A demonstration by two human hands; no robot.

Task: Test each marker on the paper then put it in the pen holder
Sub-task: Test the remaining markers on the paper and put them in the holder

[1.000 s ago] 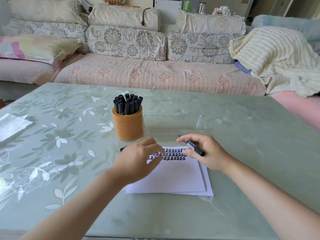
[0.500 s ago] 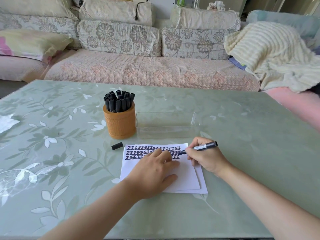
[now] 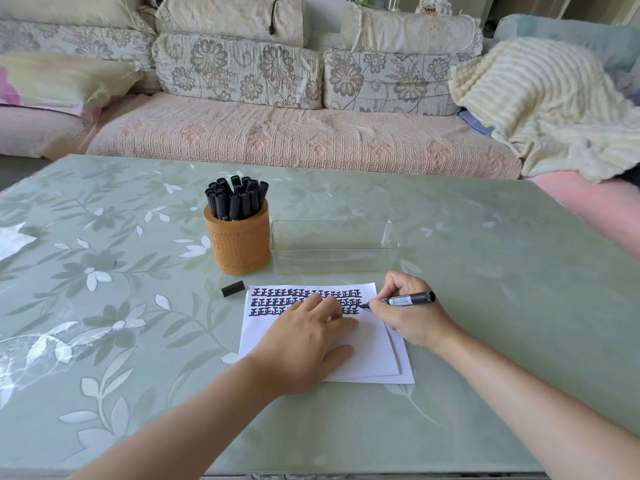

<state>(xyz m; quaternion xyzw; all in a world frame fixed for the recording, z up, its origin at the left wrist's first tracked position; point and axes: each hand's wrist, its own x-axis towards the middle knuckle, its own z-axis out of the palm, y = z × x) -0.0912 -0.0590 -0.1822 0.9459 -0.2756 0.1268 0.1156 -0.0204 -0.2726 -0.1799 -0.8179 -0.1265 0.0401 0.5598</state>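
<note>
My right hand [image 3: 408, 317] grips a black marker [image 3: 407, 300] with its cap off, the tip touching the white paper [image 3: 367, 348] at the end of the third row of black marks. Flat on the paper lies my left hand [image 3: 304, 344], fingers straight, covering part of the marks. The marker's black cap [image 3: 233, 288] lies on the table just left of the paper. An orange pen holder [image 3: 239, 237] stands behind the paper, filled with several black markers [image 3: 237, 199].
An empty clear plastic tray [image 3: 332, 247] sits right of the pen holder. The green floral table [image 3: 485, 254] reaches a sofa [image 3: 277, 133] at the back, with a cream blanket [image 3: 540, 105] at the right. A pale sheet [image 3: 12, 239] lies at the table's left edge.
My left hand put the cap down beside the paper and then flattened onto the sheet. My right hand turned the marker tip down onto the paper at the third row.
</note>
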